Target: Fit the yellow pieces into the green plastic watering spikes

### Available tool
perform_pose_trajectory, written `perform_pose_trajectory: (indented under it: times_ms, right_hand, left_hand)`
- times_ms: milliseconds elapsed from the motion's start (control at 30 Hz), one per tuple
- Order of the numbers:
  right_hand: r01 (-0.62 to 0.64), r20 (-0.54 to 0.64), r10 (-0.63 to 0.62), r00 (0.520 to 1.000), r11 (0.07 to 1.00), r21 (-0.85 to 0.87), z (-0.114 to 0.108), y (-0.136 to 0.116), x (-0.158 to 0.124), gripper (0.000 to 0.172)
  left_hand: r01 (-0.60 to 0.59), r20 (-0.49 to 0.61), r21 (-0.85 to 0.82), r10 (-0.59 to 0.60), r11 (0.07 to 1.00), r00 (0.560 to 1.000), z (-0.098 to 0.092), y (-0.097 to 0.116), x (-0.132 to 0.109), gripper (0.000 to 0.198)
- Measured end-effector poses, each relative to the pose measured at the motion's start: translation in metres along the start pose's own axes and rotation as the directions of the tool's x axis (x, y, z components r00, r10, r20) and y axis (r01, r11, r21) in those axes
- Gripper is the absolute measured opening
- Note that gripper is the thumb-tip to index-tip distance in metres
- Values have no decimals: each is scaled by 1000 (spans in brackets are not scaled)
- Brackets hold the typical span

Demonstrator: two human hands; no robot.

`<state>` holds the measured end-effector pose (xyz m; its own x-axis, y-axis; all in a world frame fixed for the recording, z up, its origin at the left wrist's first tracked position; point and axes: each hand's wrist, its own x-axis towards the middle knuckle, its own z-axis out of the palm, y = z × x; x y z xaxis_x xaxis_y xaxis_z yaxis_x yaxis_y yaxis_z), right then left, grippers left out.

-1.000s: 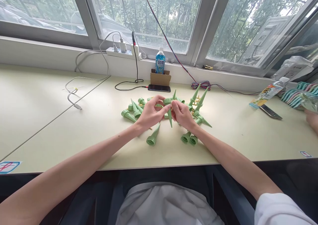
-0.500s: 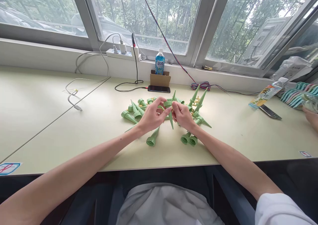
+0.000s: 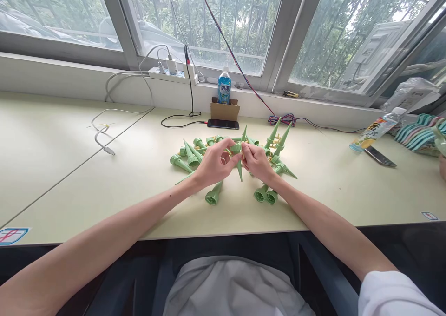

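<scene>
My left hand (image 3: 215, 163) is closed around a green plastic watering spike (image 3: 236, 148), gripping it near its ribbed collar. The spike's pointed tip slants down toward the tabletop. Pressed up against its side, my right hand (image 3: 257, 162) pinches a small yellow piece (image 3: 242, 154), mostly covered by the fingers. Several more green spikes lie in a loose pile around and behind both hands. One open-ended spike (image 3: 213, 195) rests in front of my left hand, and a pair of spikes (image 3: 265, 194) lies beside my right wrist.
Behind the pile lie a phone (image 3: 223, 124) and a cardboard holder (image 3: 225, 109) with a blue bottle (image 3: 224, 87). Cables trail across the table's left side. To the right are a juice bottle (image 3: 376, 131), another phone (image 3: 379, 157), stacked pastel items (image 3: 420, 134) and another person's hand (image 3: 442, 166).
My left thumb and fingers have shifted slightly on the spike, while my right hand stays nearly in place. At the right edge, the other person's hand has moved, with a green item now showing there.
</scene>
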<state>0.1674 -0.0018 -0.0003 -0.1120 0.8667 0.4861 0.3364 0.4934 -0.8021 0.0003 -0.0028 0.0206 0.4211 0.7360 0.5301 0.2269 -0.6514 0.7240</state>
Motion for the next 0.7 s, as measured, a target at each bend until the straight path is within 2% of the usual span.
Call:
perform_pose_trajectory:
  times_ms: [267, 433, 700]
  right_hand:
    - [-1, 8, 1, 1000, 1000, -19, 0, -4, -1, 55]
    - [17, 12, -17, 1000, 1000, -13, -1, -5, -1, 52]
    - [28, 26, -27, 999, 998, -63, -2, -5, -2, 51]
  left_hand:
    - [32, 8, -34, -31, 999, 999, 0, 3, 0, 18]
    - [7, 19, -51, -6, 999, 1000, 0, 7, 0, 13]
    - [6, 6, -14, -6, 1000, 1000, 3, 4, 1, 13]
